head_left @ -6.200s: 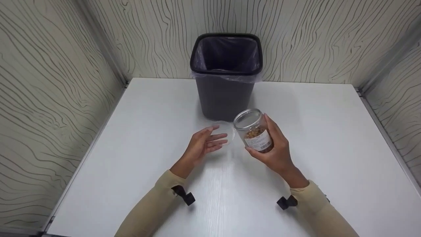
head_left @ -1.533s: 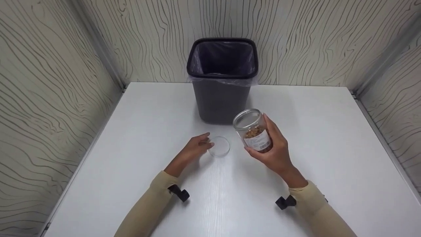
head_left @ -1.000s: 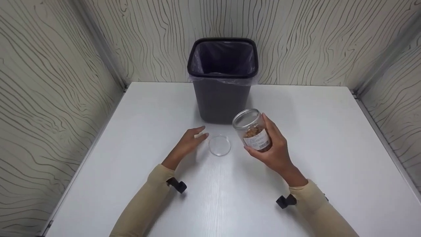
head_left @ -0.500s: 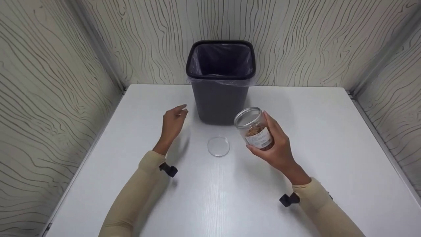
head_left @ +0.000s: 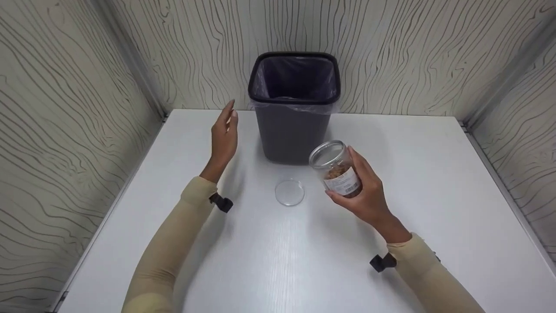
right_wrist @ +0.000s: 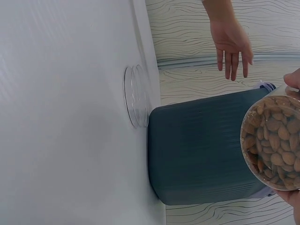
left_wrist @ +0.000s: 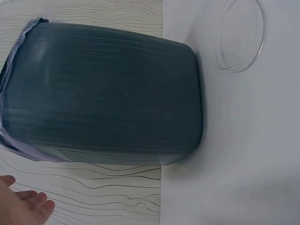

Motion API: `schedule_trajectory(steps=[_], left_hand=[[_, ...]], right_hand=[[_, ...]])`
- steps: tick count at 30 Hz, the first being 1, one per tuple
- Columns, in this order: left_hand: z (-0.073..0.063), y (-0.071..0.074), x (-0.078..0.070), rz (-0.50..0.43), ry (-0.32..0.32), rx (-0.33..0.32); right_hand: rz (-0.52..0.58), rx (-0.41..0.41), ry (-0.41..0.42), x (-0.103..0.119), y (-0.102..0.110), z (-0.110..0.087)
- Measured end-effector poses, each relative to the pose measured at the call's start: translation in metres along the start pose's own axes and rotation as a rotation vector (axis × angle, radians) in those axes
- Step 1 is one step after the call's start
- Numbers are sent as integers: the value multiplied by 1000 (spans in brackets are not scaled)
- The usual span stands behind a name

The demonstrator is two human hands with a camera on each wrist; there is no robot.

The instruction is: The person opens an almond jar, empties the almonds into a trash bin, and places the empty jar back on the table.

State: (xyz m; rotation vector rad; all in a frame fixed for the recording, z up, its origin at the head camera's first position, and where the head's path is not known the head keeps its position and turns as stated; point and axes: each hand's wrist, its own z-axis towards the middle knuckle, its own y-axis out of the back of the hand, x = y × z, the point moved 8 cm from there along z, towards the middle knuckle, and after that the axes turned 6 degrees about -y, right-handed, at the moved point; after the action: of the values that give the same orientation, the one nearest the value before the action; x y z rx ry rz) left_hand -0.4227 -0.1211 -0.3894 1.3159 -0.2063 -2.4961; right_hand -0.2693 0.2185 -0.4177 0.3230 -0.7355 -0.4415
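Observation:
My right hand [head_left: 369,193] grips a clear jar [head_left: 341,174] with a silver rim and a white barcode label, held tilted above the table. Through its bottom, the right wrist view shows almonds [right_wrist: 276,140] inside. My left hand [head_left: 224,137] is raised to the left of the trash bin [head_left: 293,134], fingers extended and holding nothing; the right wrist view shows that hand [right_wrist: 232,40] with its fingers spread. A clear round plastic lid [head_left: 289,192] lies on the table in front of the bin, left of the jar.
The dark bin, lined with a thin translucent bag [head_left: 304,106], stands at the back of the white table [head_left: 278,261]. Wood-grain patterned panels [head_left: 391,52] enclose the table at the back and both sides.
My left hand placed the clear lid on the table and let it go, then moved left and up beside the bin. The right hand keeps the jar in nearly the same place.

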Motion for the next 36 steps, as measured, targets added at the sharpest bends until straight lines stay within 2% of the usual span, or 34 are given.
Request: schedule_trajectory(steps=[9, 15, 19, 25, 36], left_hand=[[42, -2, -32, 32, -120, 66], [61, -13, -36, 48, -141, 125], [68, -21, -31, 52, -135, 161], [72, -24, -24, 53, -89, 183], [84, -29, -37, 64, -120, 227]], right_hand=[[-2, 2, 10, 1, -1, 0], [3, 4, 1, 1, -2, 0], [13, 12, -9, 0, -5, 0], [19, 23, -9, 0, -8, -2], [12, 26, -6, 0, -10, -4]])
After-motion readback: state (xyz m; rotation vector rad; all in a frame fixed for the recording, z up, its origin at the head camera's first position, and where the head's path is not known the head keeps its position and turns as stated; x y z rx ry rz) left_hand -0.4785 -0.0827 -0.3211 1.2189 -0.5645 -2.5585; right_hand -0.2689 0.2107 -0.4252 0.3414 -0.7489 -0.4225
